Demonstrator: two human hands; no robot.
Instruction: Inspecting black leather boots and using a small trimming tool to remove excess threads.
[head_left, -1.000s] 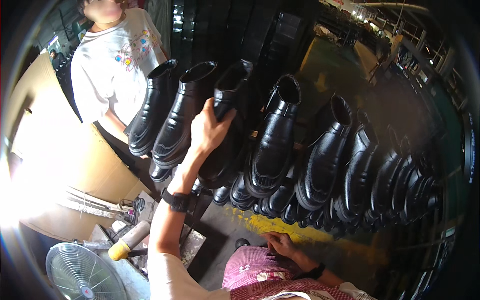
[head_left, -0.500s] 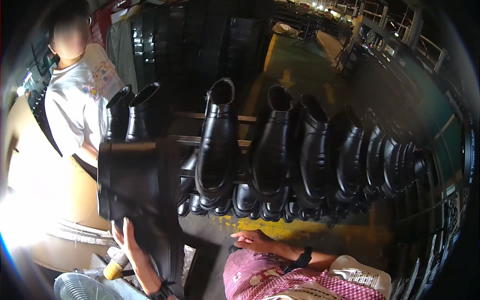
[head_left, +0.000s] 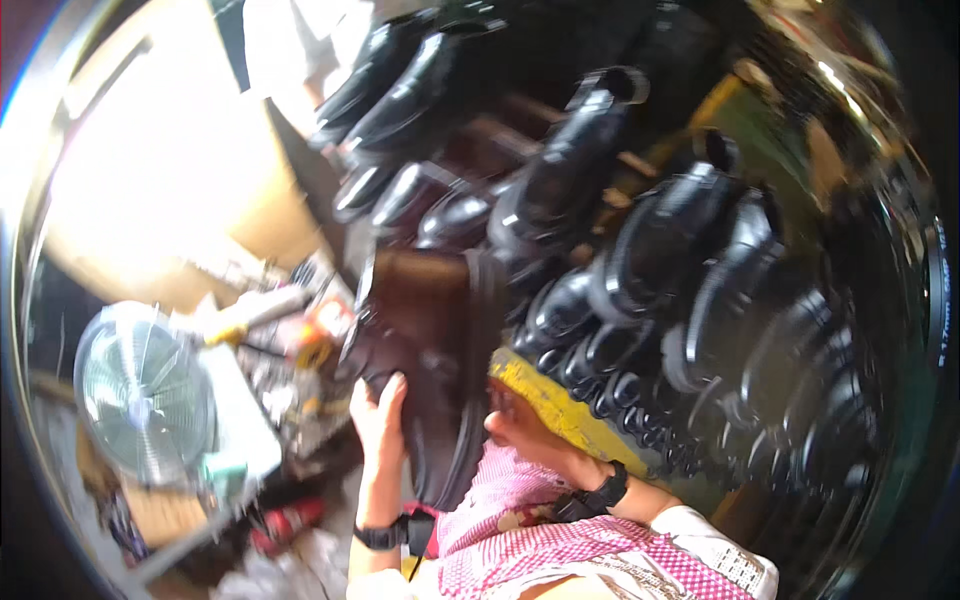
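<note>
A black ankle boot [head_left: 430,350] is held up in front of me, its opening at the upper end and its toe angled down toward my lap. My left hand [head_left: 380,420] is closed on the boot's left side, the thumb and a finger showing against the dark leather. Close beside the boot's right edge is my right hand [head_left: 525,430]. Its fingers are blurred and partly shadowed, and I cannot tell whether they touch the sole. Both wrists carry black bands.
Rows of shiny black boots [head_left: 650,240] stand on a rack ahead and to the right. At left are a caged fan [head_left: 145,385], a cluttered bench and a brightly lit tan panel [head_left: 230,170]. A person's white sleeve [head_left: 300,40] shows at the upper left.
My view has turned down and left, tilting the rack. The boot in my left hand now appears nearer the middle, and my right hand has come close to it.
</note>
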